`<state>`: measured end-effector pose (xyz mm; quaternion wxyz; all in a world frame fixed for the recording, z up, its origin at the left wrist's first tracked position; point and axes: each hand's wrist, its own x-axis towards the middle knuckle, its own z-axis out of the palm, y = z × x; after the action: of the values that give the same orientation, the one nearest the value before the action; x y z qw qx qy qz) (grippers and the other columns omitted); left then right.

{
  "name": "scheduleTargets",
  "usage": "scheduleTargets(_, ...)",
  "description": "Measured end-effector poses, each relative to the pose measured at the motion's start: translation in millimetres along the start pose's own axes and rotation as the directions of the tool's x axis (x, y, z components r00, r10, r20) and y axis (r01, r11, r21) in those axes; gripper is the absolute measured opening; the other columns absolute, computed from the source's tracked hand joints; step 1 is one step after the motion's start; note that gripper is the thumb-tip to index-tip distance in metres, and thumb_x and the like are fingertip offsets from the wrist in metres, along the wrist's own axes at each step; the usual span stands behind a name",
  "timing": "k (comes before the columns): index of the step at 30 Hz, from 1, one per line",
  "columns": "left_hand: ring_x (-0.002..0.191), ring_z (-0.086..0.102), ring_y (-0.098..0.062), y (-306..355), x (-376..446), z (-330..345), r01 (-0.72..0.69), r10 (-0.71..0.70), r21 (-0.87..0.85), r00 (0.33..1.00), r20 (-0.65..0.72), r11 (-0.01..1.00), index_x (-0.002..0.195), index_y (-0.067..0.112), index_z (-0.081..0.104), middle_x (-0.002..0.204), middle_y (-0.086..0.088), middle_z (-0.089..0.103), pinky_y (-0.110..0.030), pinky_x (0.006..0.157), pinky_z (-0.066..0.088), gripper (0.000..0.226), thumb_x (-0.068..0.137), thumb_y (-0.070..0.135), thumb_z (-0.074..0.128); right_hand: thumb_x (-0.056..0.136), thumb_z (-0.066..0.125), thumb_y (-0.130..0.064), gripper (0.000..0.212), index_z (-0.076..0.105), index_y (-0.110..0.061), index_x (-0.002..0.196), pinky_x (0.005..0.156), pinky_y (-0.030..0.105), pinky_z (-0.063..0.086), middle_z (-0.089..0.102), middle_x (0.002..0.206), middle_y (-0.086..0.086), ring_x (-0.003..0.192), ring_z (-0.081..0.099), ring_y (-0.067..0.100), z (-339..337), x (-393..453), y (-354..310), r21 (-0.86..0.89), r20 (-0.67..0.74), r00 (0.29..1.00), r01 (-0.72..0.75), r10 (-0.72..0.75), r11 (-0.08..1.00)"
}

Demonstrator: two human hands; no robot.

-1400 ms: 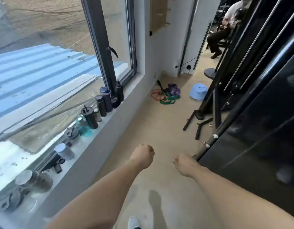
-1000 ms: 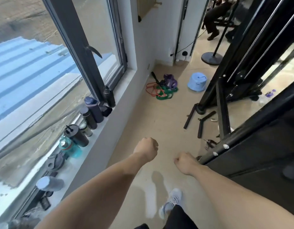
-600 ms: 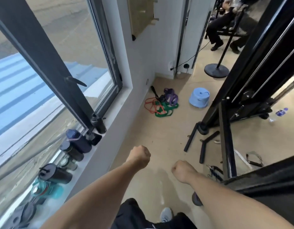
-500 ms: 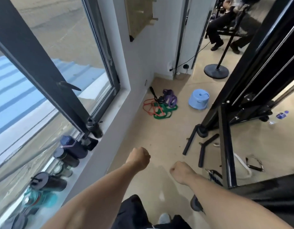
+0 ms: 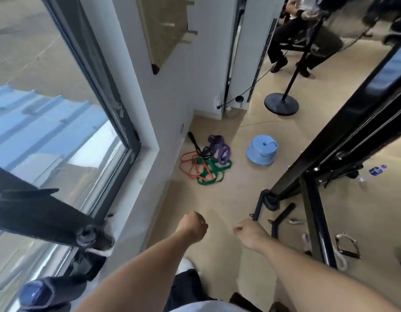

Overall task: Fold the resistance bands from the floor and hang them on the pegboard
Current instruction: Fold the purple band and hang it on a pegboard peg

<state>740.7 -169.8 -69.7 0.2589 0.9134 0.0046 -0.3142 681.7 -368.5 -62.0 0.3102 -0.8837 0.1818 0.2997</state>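
Observation:
A tangle of resistance bands lies on the beige floor by the wall ahead: an orange band (image 5: 190, 165), a green band (image 5: 211, 174), a purple band (image 5: 220, 147) and a black band (image 5: 196, 144). Above them a wooden pegboard (image 5: 165, 25) with pegs hangs on the white wall. My left hand (image 5: 193, 226) and my right hand (image 5: 247, 233) are held out in front of me, both curled into fists and holding nothing, well short of the bands.
An upturned blue bucket (image 5: 261, 150) stands right of the bands. A black gym machine frame (image 5: 312, 176) and loose handles (image 5: 347, 244) fill the right side. A windowsill with bottles (image 5: 37, 293) runs along the left. A seated person (image 5: 291, 34) and a round stand base (image 5: 281, 104) are farther back.
I have walked forward along the window wall; the bands and pegboard are closer and larger. Both fists stay curled and empty.

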Motion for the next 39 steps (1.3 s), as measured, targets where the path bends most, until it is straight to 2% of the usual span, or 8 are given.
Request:
scheduleTargets(3, 0.102, 0.071, -0.026, 16.6, 48.9, -30.6, -0.004, 0.004, 0.015, 1.000, 0.020, 1.000, 0.099, 0.022, 0.076, 0.108, -0.004, 0.076, -0.030, 0.087, 0.057, 0.018, 0.088, 0.027, 0.064, 0.088, 0.044, -0.011, 0.039, 0.038, -0.018, 0.050, 0.053, 0.030, 0.026, 0.037, 0.055, -0.007, 0.051, 0.033, 0.014, -30.9, 37.5, -26.7, 0.054, -0.030, 0.999, -0.029, 0.031, 0.998)
scheduleTargets(9, 0.108, 0.068, -0.026, 65.9, 130.7, -66.3, -0.036, 0.035, 0.020, 0.999, 0.039, 0.999, 0.106, 0.022, 0.075, 0.114, -0.003, 0.074, -0.028, 0.092, 0.053, 0.021, 0.089, 0.027, 0.065, 0.095, 0.049, -0.013, 0.030, 0.075, -0.011, 0.080, 0.062, 0.027, 0.040, 0.063, 0.075, -0.003, 0.066, 0.055, 0.015, -68.2, 100.4, -43.6, 0.168, 0.011, 0.997, -0.077, 0.076, 0.983)
scheduleTargets(12, 0.110, 0.068, -0.027, 97.2, 171.7, -71.5, -0.027, 0.029, -0.021, 0.997, 0.065, 0.999, 0.105, 0.022, 0.075, 0.115, -0.004, 0.074, -0.028, 0.091, 0.052, 0.020, 0.088, 0.029, 0.067, 0.095, 0.054, -0.013, 0.030, 0.074, 0.001, 0.112, 0.092, 0.033, 0.054, 0.077, 0.116, 0.011, 0.108, 0.071, 0.025, -91.8, 136.3, -40.7, 0.182, 0.030, 0.994, -0.107, 0.103, 0.977)
scheduleTargets(17, 0.116, 0.063, -0.027, 166.8, 241.2, -79.6, -0.042, 0.048, -0.070, 0.996, 0.075, 0.997, 0.105, 0.018, 0.073, 0.119, -0.007, 0.071, -0.024, 0.091, 0.046, 0.018, 0.091, 0.029, 0.070, 0.099, 0.055, -0.017, 0.037, 0.066, 0.004, 0.127, 0.107, 0.031, 0.047, 0.066, 0.139, 0.012, 0.128, 0.062, 0.027, -157.7, 199.6, -32.1, 0.093, 0.018, 0.998, -0.062, 0.061, 0.994)
scheduleTargets(26, 0.116, 0.064, -0.025, 281.2, 332.5, -90.5, -0.065, 0.068, -0.043, 0.995, 0.071, 0.997, 0.122, 0.016, 0.073, 0.126, -0.004, 0.069, -0.026, 0.093, 0.049, 0.035, 0.091, 0.030, 0.067, 0.099, 0.054, -0.017, 0.031, 0.075, -0.002, 0.116, 0.099, 0.032, 0.053, 0.075, 0.123, 0.012, 0.114, 0.069, 0.026, -284.3, 285.1, -5.0, 0.125, -0.035, 0.996, -0.078, 0.083, 0.989)
scheduleTargets(31, 0.124, 0.060, -0.016, 314.6, 376.8, -88.0, -0.074, 0.067, 0.049, 0.990, 0.126, 0.996, 0.123, 0.028, 0.072, 0.137, 0.011, 0.064, -0.020, 0.083, 0.037, 0.035, 0.090, 0.035, 0.062, 0.100, 0.057, -0.021, 0.033, 0.073, -0.010, 0.127, 0.102, 0.026, 0.048, 0.070, 0.134, 0.006, 0.126, 0.063, 0.023, -319.3, 315.2, 3.0, 0.138, -0.015, 0.996, -0.086, 0.089, 0.987)
scheduleTargets(35, 0.112, 0.067, -0.024, 341.8, 415.8, -88.7, -0.031, 0.039, -0.049, 0.986, 0.160, 0.998, 0.122, 0.016, 0.073, 0.122, -0.004, 0.072, -0.028, 0.093, 0.052, 0.035, 0.089, 0.026, 0.069, 0.101, 0.055, -0.022, 0.036, 0.070, 0.000, 0.127, 0.106, 0.032, 0.045, 0.068, 0.135, 0.014, 0.129, 0.061, 0.028, -344.5, 345.8, 6.0, 0.080, -0.015, 0.995, -0.095, 0.096, 0.992)
scheduleTargets(39, 0.122, 0.062, -0.026, 363.2, 467.9, -89.1, -0.059, 0.064, -0.033, 0.981, 0.184, 0.998, 0.125, 0.012, 0.071, 0.131, -0.005, 0.068, -0.032, 0.102, 0.048, 0.037, 0.092, 0.029, 0.066, 0.101, 0.054, -0.021, 0.038, 0.068, 0.000, 0.129, 0.107, 0.034, 0.046, 0.068, 0.135, 0.013, 0.128, 0.061, 0.027, -378.2, 384.4, 4.5, 0.047, 0.002, 0.993, -0.117, 0.117, 0.992)
